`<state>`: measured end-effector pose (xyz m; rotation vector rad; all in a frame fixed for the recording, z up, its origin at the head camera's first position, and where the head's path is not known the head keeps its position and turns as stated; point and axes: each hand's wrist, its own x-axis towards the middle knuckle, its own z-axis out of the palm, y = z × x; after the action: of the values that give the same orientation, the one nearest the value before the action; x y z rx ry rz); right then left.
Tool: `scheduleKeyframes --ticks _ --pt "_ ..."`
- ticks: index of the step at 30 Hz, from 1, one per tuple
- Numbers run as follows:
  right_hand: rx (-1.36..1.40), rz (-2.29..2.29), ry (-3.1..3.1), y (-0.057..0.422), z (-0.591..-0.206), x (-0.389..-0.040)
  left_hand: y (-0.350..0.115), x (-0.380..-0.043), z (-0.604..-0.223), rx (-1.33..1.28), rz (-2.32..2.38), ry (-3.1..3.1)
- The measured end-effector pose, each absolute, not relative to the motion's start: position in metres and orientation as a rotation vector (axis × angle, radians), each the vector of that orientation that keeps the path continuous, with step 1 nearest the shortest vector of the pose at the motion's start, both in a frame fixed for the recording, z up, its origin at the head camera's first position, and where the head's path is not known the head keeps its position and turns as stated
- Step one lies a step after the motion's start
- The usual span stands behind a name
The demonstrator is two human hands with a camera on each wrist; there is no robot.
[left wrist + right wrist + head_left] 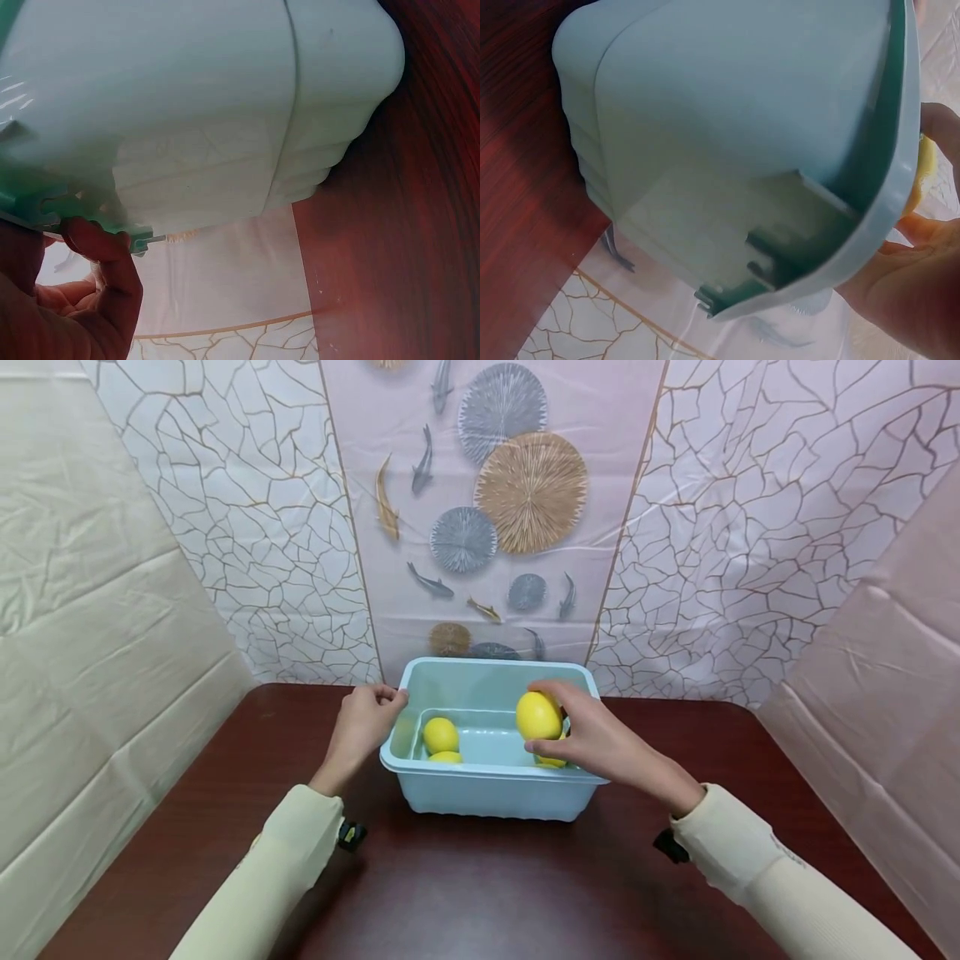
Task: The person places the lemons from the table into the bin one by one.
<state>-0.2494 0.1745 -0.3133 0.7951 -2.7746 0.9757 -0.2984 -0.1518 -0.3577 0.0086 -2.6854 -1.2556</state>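
A light blue plastic bin (pixel 495 789) stands on the table near the back wall. My left hand (pixel 366 722) pinches the bin's left rim with curled fingers; the left wrist view shows this hand (pixel 82 300) at the rim's edge. Over the bin's right side, my right hand (pixel 592 731) holds a yellow lemon (pixel 538 716) between thumb and fingers. In the right wrist view the bin's wall hides most of that lemon (pixel 926 172). Inside the bin at left lie two more lemons (pixel 440 736). Beneath the held one, another yellow fruit (pixel 551 762) is partly hidden.
The dark red-brown table (pixel 480 885) extends in front of and beside the bin. Behind it hangs a patterned cloth wall (pixel 480 593) with fish and round leaf prints. Pale cloth panels (pixel 112 652) border both sides.
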Motion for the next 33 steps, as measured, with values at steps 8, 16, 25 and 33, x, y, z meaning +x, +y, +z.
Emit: scheduleKeyframes --ticks 8,16,25,33 --pt "0.887 0.860 -2.791 0.160 -0.318 -0.254 -0.151 -0.297 -0.357 0.003 -1.222 -2.669" --pt "0.946 0.785 -2.802 0.148 -0.324 -0.260 -0.150 -0.298 -0.358 -0.009 -1.197 -2.657" --pt "0.945 0.767 -2.889 0.140 -0.325 -0.268 -0.149 -0.298 -0.358 -0.005 -1.207 -2.658" --pt "0.963 0.740 -2.957 0.131 -0.327 -0.278 -0.149 -0.298 -0.358 0.000 -1.192 -2.660"
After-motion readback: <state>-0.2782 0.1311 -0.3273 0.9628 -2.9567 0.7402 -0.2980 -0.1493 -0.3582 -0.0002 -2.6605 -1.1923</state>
